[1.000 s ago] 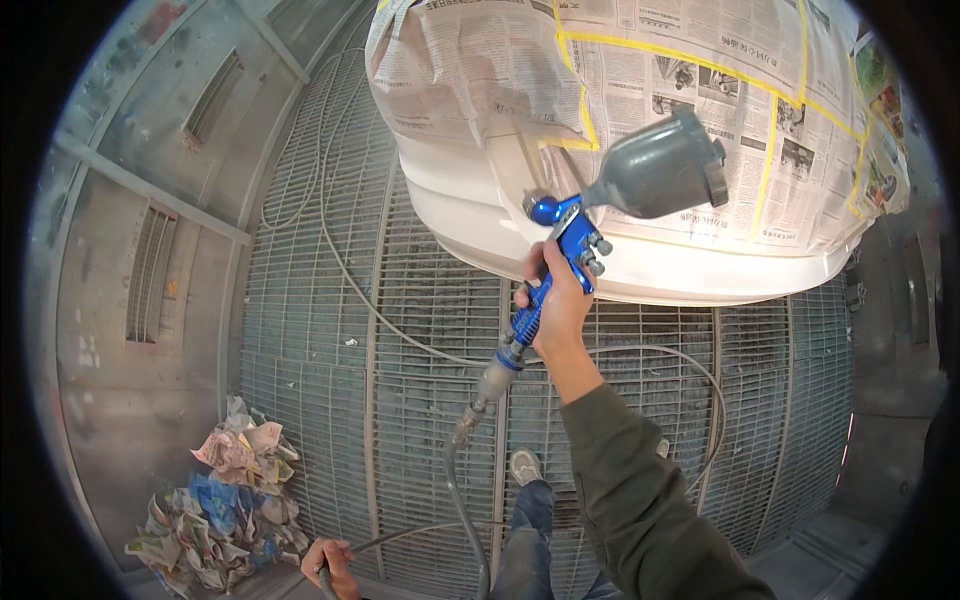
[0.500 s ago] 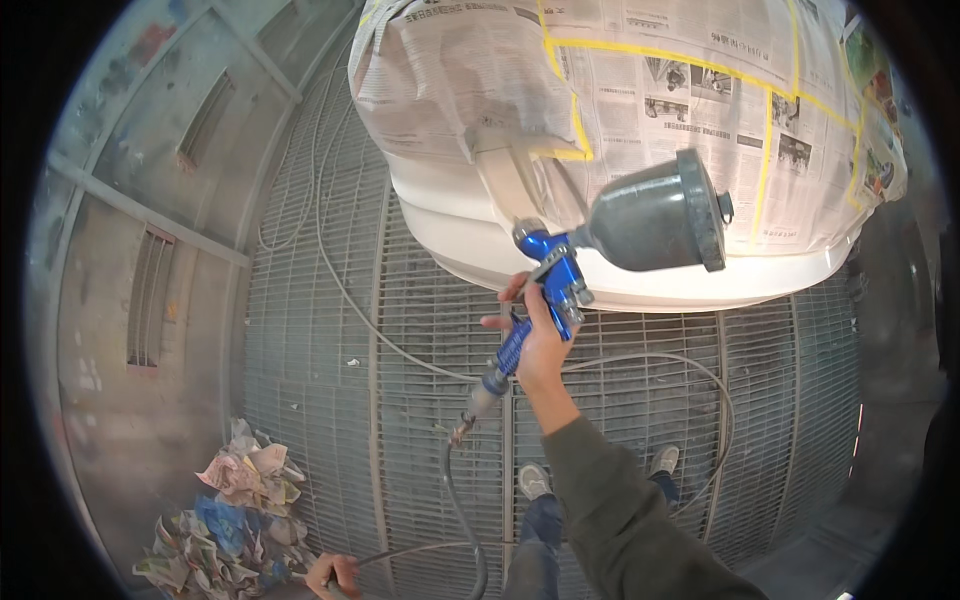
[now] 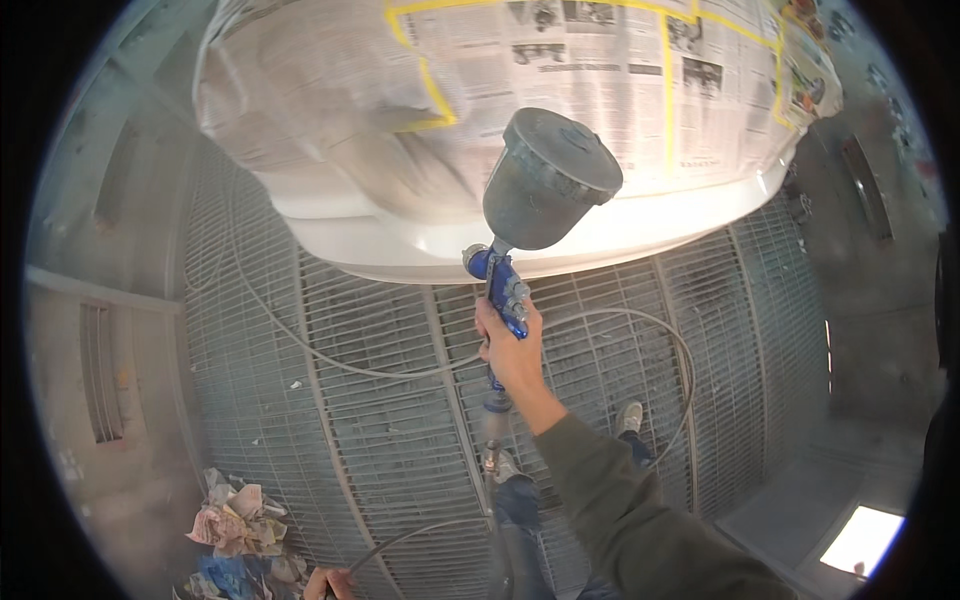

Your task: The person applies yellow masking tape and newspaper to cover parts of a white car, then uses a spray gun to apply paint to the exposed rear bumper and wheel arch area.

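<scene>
My right hand (image 3: pixel 518 352) is wrapped round the handle of a blue spray gun (image 3: pixel 500 290). A grey paint cup (image 3: pixel 548 190) with a lid sits on top of the gun, tilted a little. The nozzle end is close to a glossy white car bumper (image 3: pixel 345 238), apart from it. Above the bumper, newspaper sheets (image 3: pixel 570 100) held by yellow tape cover the car body. Down at the lower edge my left hand (image 3: pixel 328 582), partly cut off, is closed on a dark air hose (image 3: pixel 420 527). That hose links to the fitting under the gun's handle.
Metal grating (image 3: pixel 390 430) makes up the floor. A loop of hose (image 3: pixel 690 380) lies across it beside my shoes. Crumpled paper and blue plastic (image 3: pixel 235 530) are heaped at the lower left. Grey booth walls (image 3: pixel 140 370) with slotted vents stand at the left.
The spray gun in my right hand has turned, so its cup stands more upright. My view has shifted, and the car now lies further left and up. My left hand still holds the hose.
</scene>
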`<action>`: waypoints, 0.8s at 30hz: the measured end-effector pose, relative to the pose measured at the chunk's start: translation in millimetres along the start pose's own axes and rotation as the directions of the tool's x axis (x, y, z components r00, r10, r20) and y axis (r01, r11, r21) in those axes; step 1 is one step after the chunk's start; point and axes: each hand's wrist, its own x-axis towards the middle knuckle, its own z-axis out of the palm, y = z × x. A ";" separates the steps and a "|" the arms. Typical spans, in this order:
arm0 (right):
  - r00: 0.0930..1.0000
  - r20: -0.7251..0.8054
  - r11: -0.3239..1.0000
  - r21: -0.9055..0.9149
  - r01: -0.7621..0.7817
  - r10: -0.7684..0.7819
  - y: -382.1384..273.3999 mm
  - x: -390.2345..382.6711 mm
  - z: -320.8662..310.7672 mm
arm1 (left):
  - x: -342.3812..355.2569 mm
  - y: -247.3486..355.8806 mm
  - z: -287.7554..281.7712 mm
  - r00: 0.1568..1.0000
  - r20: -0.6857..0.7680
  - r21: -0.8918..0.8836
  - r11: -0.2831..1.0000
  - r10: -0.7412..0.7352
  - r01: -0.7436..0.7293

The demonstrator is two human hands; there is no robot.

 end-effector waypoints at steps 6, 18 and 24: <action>0.995 -0.098 0.980 -0.201 -0.015 -0.005 -43.8 14.2 -94.2 | -2.6 31.1 32.4 0.978 0.151 -0.124 0.985 0.141 -0.122; 0.966 -0.166 0.951 -0.271 0.150 -0.199 -112.0 5.9 -135.3 | -1.1 26.0 54.5 0.998 0.049 -0.108 0.994 0.036 -0.031; 0.956 0.242 0.980 0.068 -0.185 0.164 -75.8 1.1 -35.1 | 8.7 54.7 34.9 1.000 0.009 -0.171 0.985 0.008 -0.006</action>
